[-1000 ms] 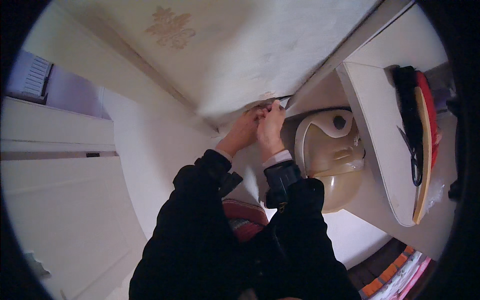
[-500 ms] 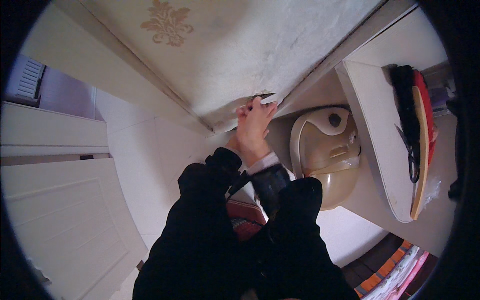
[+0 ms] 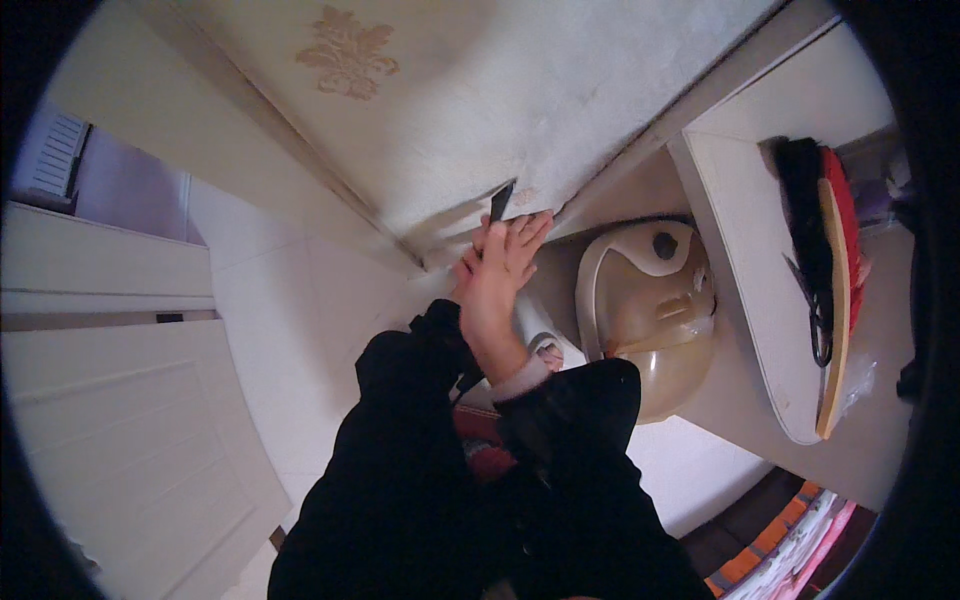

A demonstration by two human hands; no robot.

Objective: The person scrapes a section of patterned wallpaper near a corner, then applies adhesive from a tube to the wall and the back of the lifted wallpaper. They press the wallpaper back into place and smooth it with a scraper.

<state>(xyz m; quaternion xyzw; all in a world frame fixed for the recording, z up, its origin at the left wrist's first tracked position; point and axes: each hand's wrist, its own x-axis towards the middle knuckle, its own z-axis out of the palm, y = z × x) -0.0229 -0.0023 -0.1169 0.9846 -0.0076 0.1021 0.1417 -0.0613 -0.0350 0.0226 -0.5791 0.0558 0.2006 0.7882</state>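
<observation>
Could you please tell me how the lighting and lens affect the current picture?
Head view: uneven light, with the wall paler right of centre and a soft shadow left of the right hand; head view: glare on the glossy tan object; head view: fisheye distortion, a black rim around the image, and the door edge bowing.

My right hand [image 3: 490,300] over my left hand [image 3: 464,275], before the cream textured wall [image 3: 430,130].
Slim flat black strip [image 3: 502,202] just ahead of them, at the wall; beige rounded plastic appliance [image 3: 660,330] to the right; beyond it, white flat shelf [image 3: 735,250] with long curved wooden-handled brush [image 3: 842,300], black metal scissors [image 3: 817,315] left of it; white panelled door [image 3: 140,400] far left.
</observation>
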